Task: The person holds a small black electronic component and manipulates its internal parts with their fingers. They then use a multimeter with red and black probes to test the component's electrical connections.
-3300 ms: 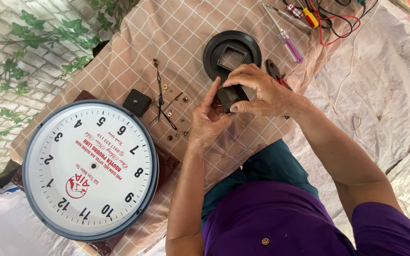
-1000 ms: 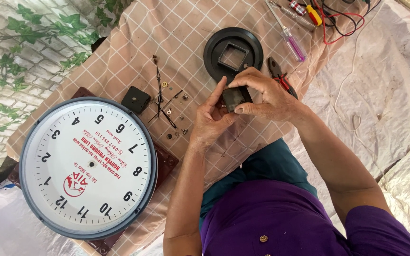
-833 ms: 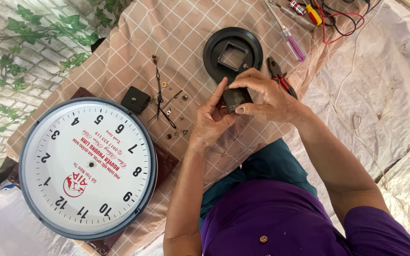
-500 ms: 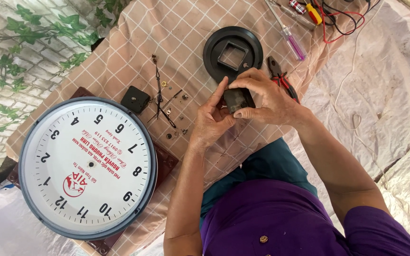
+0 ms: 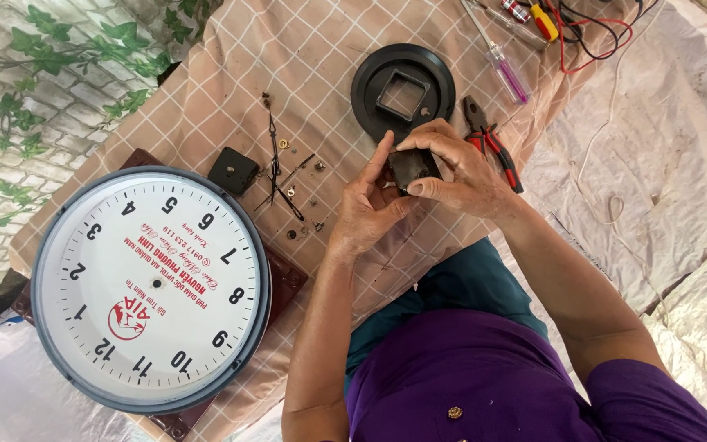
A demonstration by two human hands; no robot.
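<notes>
Both hands hold a small black box-shaped clock movement (image 5: 410,168) above the checked cloth. My left hand (image 5: 367,205) supports it from the left with the index finger raised along its side. My right hand (image 5: 457,166) wraps over it from the right, fingers curled on top. Just beyond the hands lies a round black back cover (image 5: 372,79) with a square opening. Loose clock hands (image 5: 274,155) and small nuts and washers (image 5: 304,196) lie scattered to the left of my hands.
A large round white clock face with a grey rim (image 5: 150,286) lies at the left on a dark red base. A second small black square part (image 5: 233,170) sits near it. Red-handled pliers (image 5: 493,143), a purple-handled screwdriver (image 5: 507,74) and red and black wires (image 5: 595,29) lie at the far right.
My hands have stayed in place around the black movement; the fingers have only shifted slightly on it.
</notes>
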